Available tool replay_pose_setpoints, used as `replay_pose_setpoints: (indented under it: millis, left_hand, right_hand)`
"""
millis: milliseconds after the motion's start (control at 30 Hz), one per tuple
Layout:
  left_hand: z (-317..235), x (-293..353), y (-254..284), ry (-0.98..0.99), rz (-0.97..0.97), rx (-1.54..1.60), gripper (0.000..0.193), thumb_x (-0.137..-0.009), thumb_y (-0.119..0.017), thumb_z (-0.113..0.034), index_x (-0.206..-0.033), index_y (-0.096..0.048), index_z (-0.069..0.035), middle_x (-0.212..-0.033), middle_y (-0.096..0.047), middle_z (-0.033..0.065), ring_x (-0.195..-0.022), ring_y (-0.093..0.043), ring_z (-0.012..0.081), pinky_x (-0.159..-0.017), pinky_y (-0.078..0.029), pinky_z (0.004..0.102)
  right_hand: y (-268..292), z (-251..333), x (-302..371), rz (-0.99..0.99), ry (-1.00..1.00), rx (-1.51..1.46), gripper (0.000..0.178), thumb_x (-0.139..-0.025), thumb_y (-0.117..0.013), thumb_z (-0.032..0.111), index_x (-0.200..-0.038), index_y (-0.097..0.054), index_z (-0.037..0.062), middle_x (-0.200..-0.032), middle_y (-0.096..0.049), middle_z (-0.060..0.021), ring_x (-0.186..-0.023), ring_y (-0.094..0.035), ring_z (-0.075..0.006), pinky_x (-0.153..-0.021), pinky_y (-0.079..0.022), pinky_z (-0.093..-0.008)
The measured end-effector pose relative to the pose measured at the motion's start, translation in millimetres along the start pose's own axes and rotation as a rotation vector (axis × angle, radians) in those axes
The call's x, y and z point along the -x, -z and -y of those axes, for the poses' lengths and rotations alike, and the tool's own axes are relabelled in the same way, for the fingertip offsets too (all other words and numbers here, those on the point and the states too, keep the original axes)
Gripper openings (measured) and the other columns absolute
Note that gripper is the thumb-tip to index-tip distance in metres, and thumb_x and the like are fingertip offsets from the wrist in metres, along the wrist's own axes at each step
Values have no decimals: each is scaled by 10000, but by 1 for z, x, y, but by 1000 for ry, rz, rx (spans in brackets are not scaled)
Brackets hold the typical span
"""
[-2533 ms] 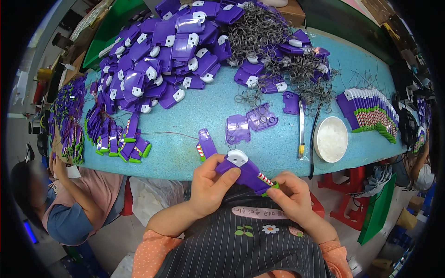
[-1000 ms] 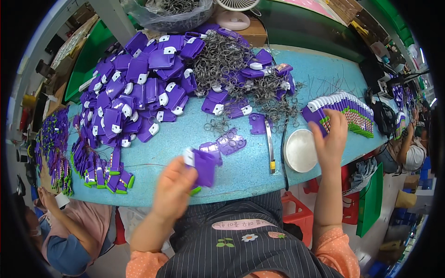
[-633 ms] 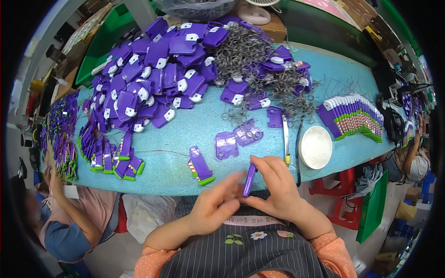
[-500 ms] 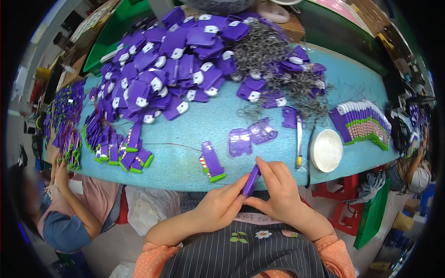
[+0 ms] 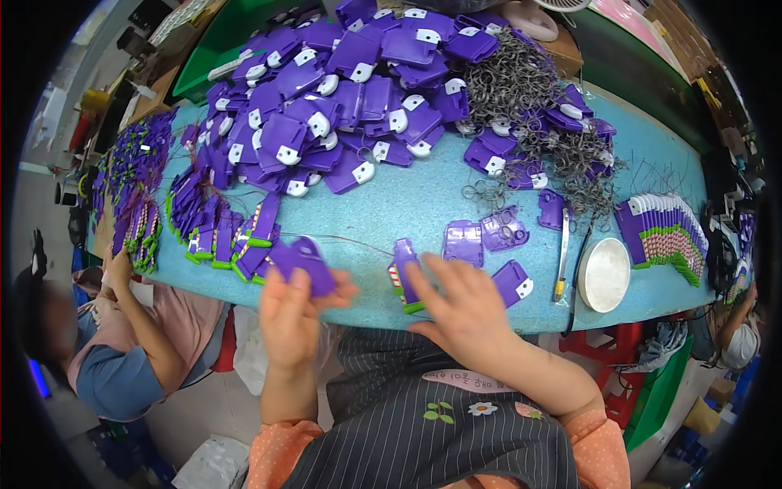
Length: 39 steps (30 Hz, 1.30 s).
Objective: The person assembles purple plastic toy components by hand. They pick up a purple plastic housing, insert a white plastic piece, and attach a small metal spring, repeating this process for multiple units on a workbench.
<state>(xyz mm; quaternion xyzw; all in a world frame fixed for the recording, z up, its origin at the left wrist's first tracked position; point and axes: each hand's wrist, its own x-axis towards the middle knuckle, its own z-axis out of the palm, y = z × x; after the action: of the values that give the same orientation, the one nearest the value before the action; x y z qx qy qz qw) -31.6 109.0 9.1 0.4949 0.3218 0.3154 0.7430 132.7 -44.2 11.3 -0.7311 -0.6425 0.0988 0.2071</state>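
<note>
My left hand (image 5: pixel 287 326) is raised off the table's near edge, its fingers closed on a purple plastic shell (image 5: pixel 308 265), slightly blurred. My right hand (image 5: pixel 468 310) reaches out with fingers apart over a purple part with a green edge and striped side (image 5: pixel 404 253); whether the fingertips touch it I cannot tell. A thin wire trails left from that part. Just right of the hand lies a purple case with a white corner (image 5: pixel 511 283). Behind it rest a flat purple shell (image 5: pixel 463 243) and another purple shell (image 5: pixel 507 230) with metal rings on it.
A heap of purple-and-white cases (image 5: pixel 375 102) and a pile of metal rings (image 5: pixel 521 85) fill the back. Wired purple-green parts (image 5: pixel 216 236) lie left. A cutter knife (image 5: pixel 562 257), a round white dish (image 5: pixel 604 275) and a stacked row (image 5: pixel 664 232) stand right. Another person (image 5: pixel 147 342) sits left.
My hands have parted. The left moved left with a purple shell; the right now hovers over the purple-green part. A purple case with a white corner now lies on the table.
</note>
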Motion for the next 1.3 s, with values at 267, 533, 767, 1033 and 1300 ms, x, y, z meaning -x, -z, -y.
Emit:
replay_pose_setpoints:
  millis: [267,533,767,1033,1300]
  left_hand:
    - [17,-39,74,-208,-63,-525,219,-956,-459,-156,-1092,-525,3,-884,-630,59,-780,-606,126,-720,-476,261]
    - [41,-17,-11,158,223,-118,299,-971,-409,-212,-1184,-445,-6,-948,-629,135,-795,-641,191,-673,-544,300]
    - [49,14,-70,268,283,291,331,-998,-339,-248,-1227,-377,-12,-1121,-574,168,-964,-625,252,-802,-530,345]
    - [38,44,-61,327,413,-155,200,-927,-511,-85,-1087,-517,34,-928,-656,136,-826,-660,172,-695,-524,277]
    - [52,40,-63,473,474,-35,267,-959,-449,-136,-1186,-435,5,-1107,-597,173,-936,-640,222,-792,-519,316]
  right_hand:
    - [-3,-6,24,-260,38,-638,282,-778,-625,29,-1023,-496,-26,-962,-496,-113,-845,-548,-215,-714,-483,-293]
    - [0,-5,61,-223,-170,-1718,263,-929,-453,94,-1158,-397,-21,-1098,-519,-173,-894,-581,-206,-797,-491,-343]
    - [-30,-7,71,-60,-345,-1676,256,-951,-425,90,-1183,-402,-14,-1071,-562,-121,-971,-569,-182,-836,-477,-331]
    - [30,-36,37,-409,-682,-1407,410,-969,-440,201,-1285,-435,-60,-1218,-544,-185,-1003,-597,-234,-851,-492,-328]
    - [39,-12,37,-438,-457,-679,163,-787,-638,17,-944,-662,-16,-700,-612,-77,-605,-565,-131,-523,-424,-264]
